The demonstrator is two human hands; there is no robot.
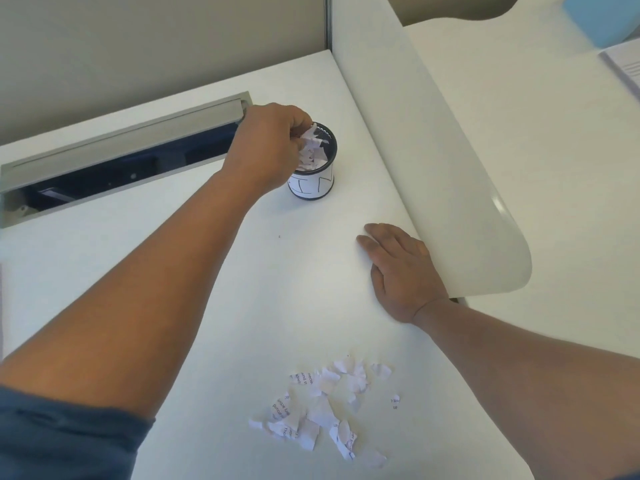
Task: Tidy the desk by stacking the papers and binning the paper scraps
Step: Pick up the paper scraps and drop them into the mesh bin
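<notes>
A small black mesh bin (320,181) with a white paper label stands on the white desk (214,271). My left hand (268,147) reaches over its rim, fingers curled around torn paper scraps (311,152) that sit in the bin's mouth. My right hand (401,268) lies flat on the desk, fingers straight, beside the raised white divider. A loose pile of several torn printed scraps (322,407) lies on the desk near the front edge, between my two forearms.
An open cable tray (114,157) with a grey lid runs along the back left of the desk. A curved white divider (460,188) borders the right. Beyond it, printed papers (623,69) and a blue object (602,15) sit at the far right corner.
</notes>
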